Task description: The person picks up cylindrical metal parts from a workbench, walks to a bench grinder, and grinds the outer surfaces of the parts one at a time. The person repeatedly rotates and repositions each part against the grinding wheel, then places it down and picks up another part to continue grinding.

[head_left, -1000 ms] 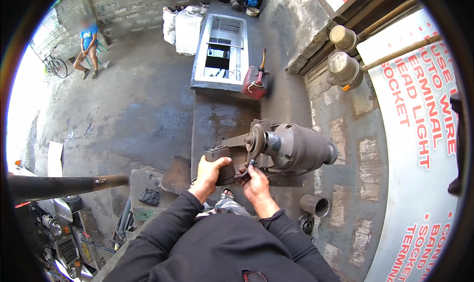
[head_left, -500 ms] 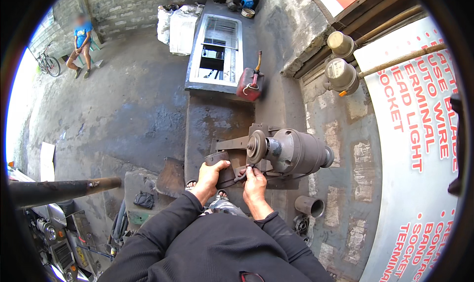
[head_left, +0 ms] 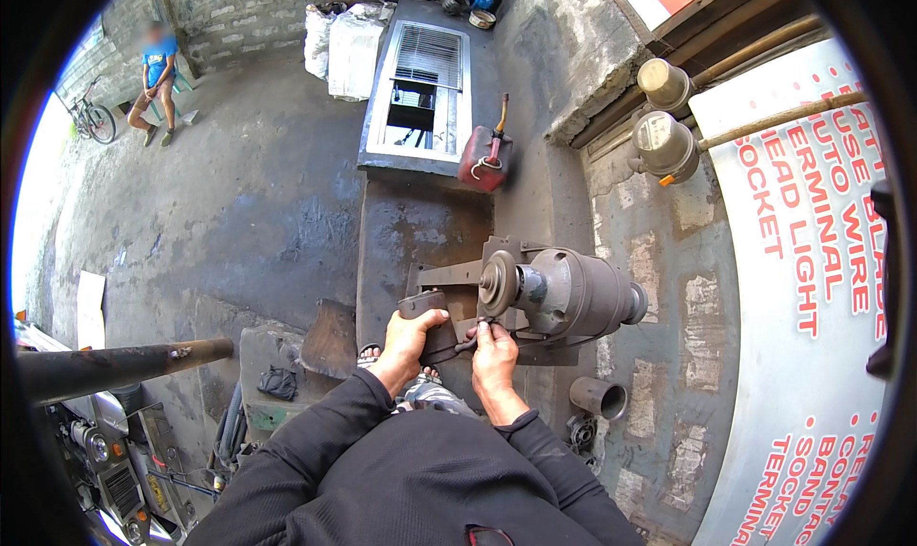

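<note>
My left hand (head_left: 409,341) is wrapped round a dark metal cylinder (head_left: 439,338), its thumb across the top. A short dark cable-like lead (head_left: 449,355) runs from the cylinder's lower end to my right hand (head_left: 494,360). The fingers of my right hand pinch the lead's end, close beside the round wheel (head_left: 499,284) of a bench grinder. The grinder's brown motor (head_left: 578,293) sits just right of the wheel. What exactly lies between my right fingertips is too small to make out.
A flat metal arm (head_left: 452,276) extends left from the grinder. An open metal tube (head_left: 598,398) lies to the right. Beyond stand a red jug (head_left: 485,160) and a white-framed window unit (head_left: 417,92). A dark pole (head_left: 134,366) juts in at left; a person (head_left: 159,73) sits far left.
Both hands keep almost the same place and grip. The cylinder and the lead's end have barely shifted; the whole view has moved slightly.
</note>
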Motion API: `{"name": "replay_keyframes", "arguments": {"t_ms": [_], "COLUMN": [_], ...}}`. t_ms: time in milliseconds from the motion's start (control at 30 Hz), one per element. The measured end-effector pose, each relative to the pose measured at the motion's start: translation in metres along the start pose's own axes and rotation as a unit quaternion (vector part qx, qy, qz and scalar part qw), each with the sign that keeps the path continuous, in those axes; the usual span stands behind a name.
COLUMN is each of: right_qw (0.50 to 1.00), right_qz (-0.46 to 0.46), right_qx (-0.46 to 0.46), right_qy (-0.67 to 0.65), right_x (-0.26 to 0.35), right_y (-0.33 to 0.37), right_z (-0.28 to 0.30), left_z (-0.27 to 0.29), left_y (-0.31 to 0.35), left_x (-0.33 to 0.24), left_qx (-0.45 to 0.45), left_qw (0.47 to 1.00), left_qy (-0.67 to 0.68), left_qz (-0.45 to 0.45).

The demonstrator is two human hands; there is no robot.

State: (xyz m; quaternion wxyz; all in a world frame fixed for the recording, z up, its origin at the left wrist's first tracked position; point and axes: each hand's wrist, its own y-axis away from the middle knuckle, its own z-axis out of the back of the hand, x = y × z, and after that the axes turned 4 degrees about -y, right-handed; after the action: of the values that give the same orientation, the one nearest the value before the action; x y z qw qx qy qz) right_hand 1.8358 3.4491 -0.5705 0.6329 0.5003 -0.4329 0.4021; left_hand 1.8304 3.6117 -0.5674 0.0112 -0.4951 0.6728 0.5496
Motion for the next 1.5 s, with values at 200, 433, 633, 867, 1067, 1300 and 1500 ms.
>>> {"name": "replay_keyframes", "arguments": {"t_ms": [200, 433, 633, 867, 1067, 1300, 1500], "right_qw": [1.000, 1.000, 1.000, 1.000, 0.965, 0.979, 0.998], "right_qz": [0.004, -0.002, 0.005, 0.026, -0.039, -0.043, -0.003], "right_qx": [-0.003, -0.011, -0.011, 0.011, 0.080, 0.053, 0.030], "right_qy": [0.006, -0.001, 0.005, -0.011, -0.245, -0.190, -0.063], "right_x": [0.002, 0.004, -0.001, -0.001, -0.006, -0.008, 0.000], "right_y": [0.003, 0.005, 0.002, 0.007, 0.028, 0.016, 0.009], "right_z": [-0.002, -0.003, -0.005, 0.002, 0.017, 0.013, 0.007], "left_z": [0.002, 0.004, 0.005, 0.002, 0.005, 0.004, 0.006], "left_y": [0.002, 0.001, 0.001, 0.009, 0.024, 0.016, 0.011], "left_x": [0.000, 0.002, 0.001, -0.005, -0.001, 0.006, 0.006], "left_qx": [-0.002, 0.008, 0.008, 0.006, 0.012, 0.009, 0.001], "left_qw": [1.000, 1.000, 1.000, 1.000, 0.999, 0.999, 0.999], "left_qy": [0.010, 0.009, 0.006, 0.003, -0.036, -0.023, -0.009], "left_qz": [0.007, -0.008, -0.008, -0.024, -0.038, -0.045, -0.031]}}
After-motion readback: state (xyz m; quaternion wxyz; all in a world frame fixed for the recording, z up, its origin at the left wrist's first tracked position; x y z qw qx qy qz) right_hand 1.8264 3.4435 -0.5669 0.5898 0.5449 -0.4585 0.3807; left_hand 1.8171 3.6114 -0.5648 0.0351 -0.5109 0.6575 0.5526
